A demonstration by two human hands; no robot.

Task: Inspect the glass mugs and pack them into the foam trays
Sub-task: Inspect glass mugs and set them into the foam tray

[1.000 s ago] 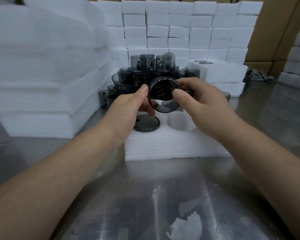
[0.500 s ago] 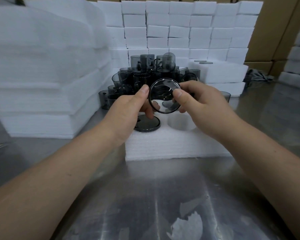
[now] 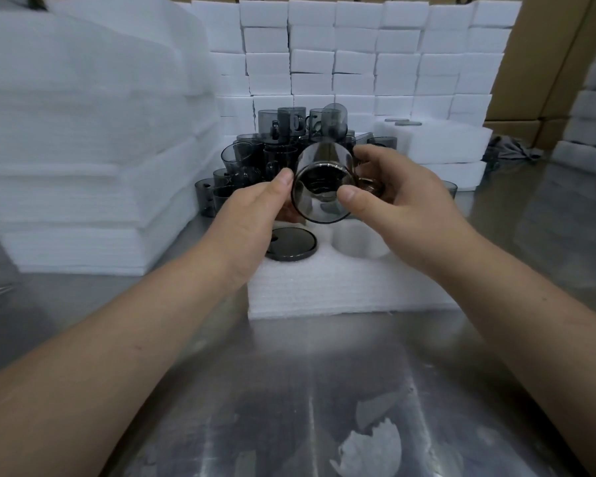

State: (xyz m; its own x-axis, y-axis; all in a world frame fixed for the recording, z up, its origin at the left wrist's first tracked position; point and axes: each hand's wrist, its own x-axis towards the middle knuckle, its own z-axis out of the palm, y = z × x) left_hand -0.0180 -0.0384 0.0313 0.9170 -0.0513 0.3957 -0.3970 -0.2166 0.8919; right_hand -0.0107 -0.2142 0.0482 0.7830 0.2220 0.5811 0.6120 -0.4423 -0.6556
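At frame centre, left hand (image 3: pixel 255 211) and right hand (image 3: pixel 403 197) both grip one smoky glass mug (image 3: pixel 324 182) above a foam tray (image 3: pixel 341 287).

Smoke-grey glass, transparent and glossy, bright along the rim, for the mug (image 3: pixel 321 164); same dark glass in the heap of mugs (image 3: pixel 283 127) behind. White foam, matt and finely ribbed, for the tray (image 3: pixel 341 287) and the stacked slabs (image 3: pixel 83 149). Shiny metal, streaked with reflections, for the counter (image 3: pixel 272 390). Dull brown cardboard for the boxes (image 3: pixel 551 46).
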